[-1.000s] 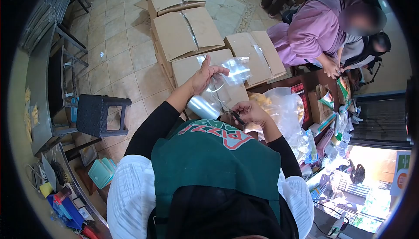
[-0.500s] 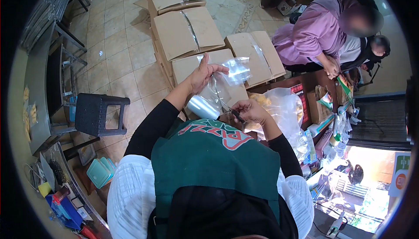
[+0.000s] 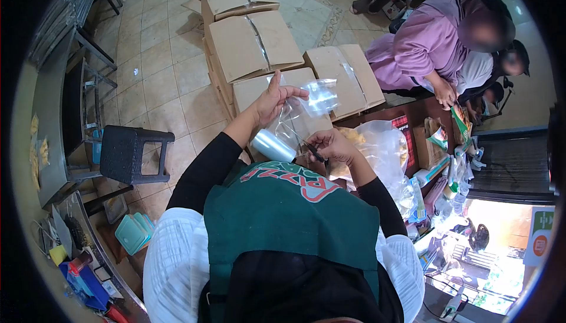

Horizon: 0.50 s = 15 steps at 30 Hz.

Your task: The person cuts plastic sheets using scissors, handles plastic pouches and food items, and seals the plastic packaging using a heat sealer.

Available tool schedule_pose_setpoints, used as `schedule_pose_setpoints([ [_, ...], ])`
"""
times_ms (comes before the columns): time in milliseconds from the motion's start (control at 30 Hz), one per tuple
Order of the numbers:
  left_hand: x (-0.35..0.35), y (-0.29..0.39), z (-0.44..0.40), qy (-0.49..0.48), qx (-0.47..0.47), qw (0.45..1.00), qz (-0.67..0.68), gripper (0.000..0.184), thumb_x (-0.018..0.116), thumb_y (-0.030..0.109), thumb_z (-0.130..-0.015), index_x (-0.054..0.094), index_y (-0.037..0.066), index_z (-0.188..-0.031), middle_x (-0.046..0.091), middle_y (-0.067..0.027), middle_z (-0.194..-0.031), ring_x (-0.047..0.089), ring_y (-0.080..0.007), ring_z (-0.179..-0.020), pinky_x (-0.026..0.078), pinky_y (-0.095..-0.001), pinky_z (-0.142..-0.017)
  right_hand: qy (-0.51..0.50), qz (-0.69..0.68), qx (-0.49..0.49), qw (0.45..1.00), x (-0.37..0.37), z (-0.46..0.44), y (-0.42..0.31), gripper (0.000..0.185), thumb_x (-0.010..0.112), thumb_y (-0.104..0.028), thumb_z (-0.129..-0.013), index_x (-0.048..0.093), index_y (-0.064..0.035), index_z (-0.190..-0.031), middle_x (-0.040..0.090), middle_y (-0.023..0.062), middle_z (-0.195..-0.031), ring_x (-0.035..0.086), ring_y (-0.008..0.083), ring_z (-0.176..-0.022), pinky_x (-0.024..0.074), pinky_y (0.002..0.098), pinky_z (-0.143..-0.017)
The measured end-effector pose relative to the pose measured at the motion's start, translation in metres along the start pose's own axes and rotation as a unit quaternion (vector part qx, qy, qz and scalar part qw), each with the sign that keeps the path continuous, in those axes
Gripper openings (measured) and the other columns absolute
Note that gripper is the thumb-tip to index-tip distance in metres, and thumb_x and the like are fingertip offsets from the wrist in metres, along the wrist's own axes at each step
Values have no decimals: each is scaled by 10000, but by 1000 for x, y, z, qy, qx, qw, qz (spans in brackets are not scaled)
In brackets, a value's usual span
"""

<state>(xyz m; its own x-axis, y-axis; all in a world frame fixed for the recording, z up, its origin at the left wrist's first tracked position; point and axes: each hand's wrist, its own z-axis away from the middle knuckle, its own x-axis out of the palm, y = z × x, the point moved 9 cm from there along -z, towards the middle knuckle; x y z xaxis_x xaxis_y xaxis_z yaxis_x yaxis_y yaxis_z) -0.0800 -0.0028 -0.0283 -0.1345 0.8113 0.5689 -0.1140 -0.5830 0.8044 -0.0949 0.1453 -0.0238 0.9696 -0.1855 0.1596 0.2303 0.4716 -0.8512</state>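
Observation:
My left hand (image 3: 273, 100) has its thumb raised and its fingers closed on a sheet of clear plastic film (image 3: 321, 97), whose shiny free end sticks out past the fingertips. Below that hand, against the green apron, lies a roll of clear plastic (image 3: 273, 145), and the film stretches up from it. Black-handled scissors (image 3: 315, 152) sit in my right hand (image 3: 332, 146), which is closed round the handles. Their blades point up and left into the film beside the roll; how wide they are parted is hard to see.
Taped cardboard boxes (image 3: 256, 43) are stacked ahead. On the right, a big plastic bag with yellowish contents (image 3: 377, 146) rests on a brown table beside packets. A person in purple (image 3: 421, 51) works there. A black stool (image 3: 132, 155) stands left.
My right hand has moved slightly left and up with the scissors, along the film. My left hand stays nearly still. The person in purple has shifted a little.

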Motion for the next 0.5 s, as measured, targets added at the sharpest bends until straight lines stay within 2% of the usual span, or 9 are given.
schedule_pose_setpoints([
  [267,0,-1,-2,-13,-14,1000,10,1025,78,798,-763,540,-20,-1173,582,-55,-1093,478,-83,-828,393,-208,-774,6,12,-2,1000,-8,1,6,361,637,64,-642,592,56,-1000,651,102,-771,604,122,-624,448,219,-509],
  [367,1,0,-2,-15,-20,1000,13,1030,85,801,-761,535,-26,-1179,584,-69,-1095,495,-92,-852,393,-208,-800,-15,5,24,1000,-8,-1,9,360,643,95,-654,581,77,-1009,639,109,-849,636,157,-709,509,257,-678],
  [467,8,3,-2,-24,-12,999,22,1001,97,792,-770,541,-8,-1175,591,-54,-1104,525,-46,-806,432,-162,-716,-3,22,18,1000,-4,-3,2,359,646,91,-651,583,76,-1004,637,103,-834,636,157,-705,507,258,-680],
  [500,8,4,-2,-23,-15,999,20,1001,99,792,-771,540,-11,-1175,592,-57,-1104,530,-45,-807,432,-159,-714,1,17,9,1000,-3,-5,1,351,655,72,-648,592,68,-993,642,96,-815,621,139,-676,485,241,-621],
])
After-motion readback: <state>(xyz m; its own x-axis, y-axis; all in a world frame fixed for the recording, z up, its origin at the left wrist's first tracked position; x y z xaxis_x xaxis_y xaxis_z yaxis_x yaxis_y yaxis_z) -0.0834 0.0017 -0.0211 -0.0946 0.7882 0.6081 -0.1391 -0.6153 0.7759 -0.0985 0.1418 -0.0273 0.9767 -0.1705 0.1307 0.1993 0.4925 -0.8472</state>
